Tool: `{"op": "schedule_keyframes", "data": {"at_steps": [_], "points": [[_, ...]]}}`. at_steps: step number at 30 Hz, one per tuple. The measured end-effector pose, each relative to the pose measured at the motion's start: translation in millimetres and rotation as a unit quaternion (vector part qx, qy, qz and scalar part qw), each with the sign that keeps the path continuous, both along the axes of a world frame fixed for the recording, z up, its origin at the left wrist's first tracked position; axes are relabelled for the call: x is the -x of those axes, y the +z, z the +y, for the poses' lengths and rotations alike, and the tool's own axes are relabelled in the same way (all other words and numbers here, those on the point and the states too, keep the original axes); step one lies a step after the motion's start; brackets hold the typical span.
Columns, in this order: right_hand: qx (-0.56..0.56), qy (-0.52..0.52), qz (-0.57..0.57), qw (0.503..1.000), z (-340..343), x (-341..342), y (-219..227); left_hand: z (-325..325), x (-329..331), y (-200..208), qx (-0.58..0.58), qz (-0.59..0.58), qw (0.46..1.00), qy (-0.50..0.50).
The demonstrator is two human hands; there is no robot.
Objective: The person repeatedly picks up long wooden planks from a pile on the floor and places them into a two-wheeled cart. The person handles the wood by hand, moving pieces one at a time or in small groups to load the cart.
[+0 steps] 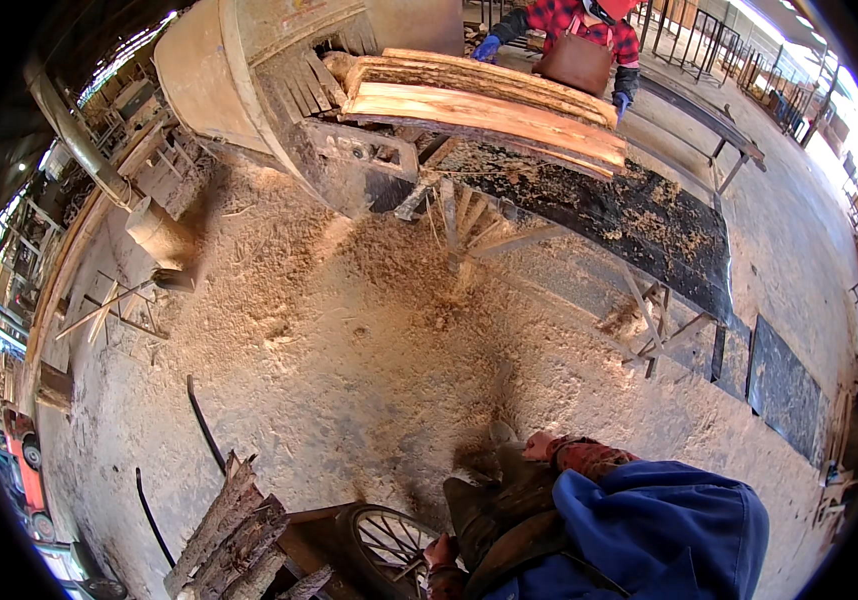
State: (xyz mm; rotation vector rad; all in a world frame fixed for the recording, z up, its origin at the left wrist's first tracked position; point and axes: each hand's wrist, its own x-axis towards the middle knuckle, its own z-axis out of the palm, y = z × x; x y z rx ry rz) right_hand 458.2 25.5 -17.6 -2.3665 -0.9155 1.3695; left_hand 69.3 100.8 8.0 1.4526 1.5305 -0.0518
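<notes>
My left hand [440, 551] hangs low beside the spoked wheel [394, 545] of a cart; its fingers are too small to read, and whether it touches the wheel I cannot tell. My right hand [540, 446] is in front of my body, by my leg, its fingers curled in with nothing visible in them. Rough bark-covered wood slabs [239, 535] lie on the cart to my left. Black curved bars [205, 425] stick up beyond them. Blue cloth [664, 525] covers my right side.
Ahead stands a large machine [214, 75] with sawn boards [489, 125] at its outlet, above a black sawdust-strewn table [639, 225]. A person [579, 40] in blue gloves stands behind the boards. Sawdust [349, 250] covers the floor; a shovel [171, 280] lies left.
</notes>
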Motion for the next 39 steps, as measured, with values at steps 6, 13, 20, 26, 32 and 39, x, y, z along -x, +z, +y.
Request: {"op": "schedule_keyframes", "data": {"at_steps": [6, 13, 20, 26, 32, 39], "points": [[0.002, 0.017, -0.018, 1.000, -0.3, 0.9, -4.7, 1.3, -3.7, 4.4, 0.010, -0.007, 1.000, 0.016], [0.021, 0.013, -0.015, 1.000, -3.6, -2.9, -17.9, 2.1, -3.0, -1.5, 0.008, -0.018, 1.000, 0.018], [0.017, 0.027, -0.021, 0.999, -2.6, -3.4, -17.1, 0.8, -4.7, 1.8, 0.004, -0.058, 0.997, 0.043], [0.026, 0.014, -0.004, 1.000, 3.1, -3.7, -4.2, 3.4, -3.0, -11.3, 0.095, -0.029, 0.983, 0.157], [0.026, 0.020, -0.011, 0.999, 2.0, -6.7, -6.5, 3.5, -10.0, -2.6, 0.033, -0.083, 0.994, 0.067], [0.023, 0.003, -0.006, 1.000, 3.7, -6.3, 0.1, 5.1, -13.5, -14.1, 0.185, -0.101, 0.923, 0.323]]}}
